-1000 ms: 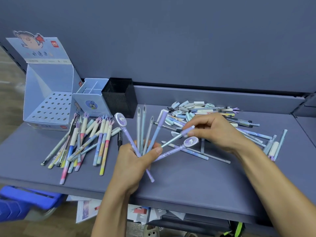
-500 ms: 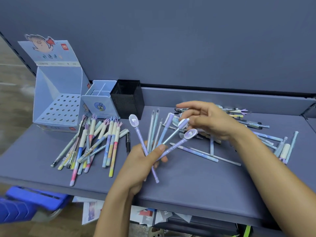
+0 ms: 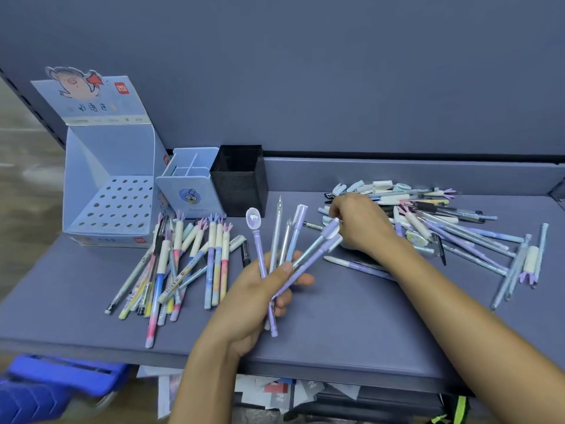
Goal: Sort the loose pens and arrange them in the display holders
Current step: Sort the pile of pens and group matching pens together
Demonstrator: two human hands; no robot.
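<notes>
The sorting looks roughly midway and the arranging not yet begun. The left hand (image 3: pixel 260 289) grips a fan of purple and blue pens (image 3: pixel 287 249) by their lower barrels, raised over the shelf (image 3: pixel 351 332). The right hand (image 3: pixel 359 224) is curled down where the fan's caps meet the unsorted pile (image 3: pixel 452 231), which spreads beyond it and to its right; whether it pinches anything I cannot tell. Left of the left hand lies a gathered group of pastel pens (image 3: pixel 189 264). Beyond that group stand the perforated display box (image 3: pixel 113 206), the divided blue holder (image 3: pixel 180 188) and the black mesh cup (image 3: pixel 238 182), none showing any pens. The box's header card carries a red "deli" logo (image 3: pixel 122 87) above brush-style Chinese characters I cannot read surely. The blue holder's round cartoon badge (image 3: pixel 191 196) has a faint, illegible word beneath.
</notes>
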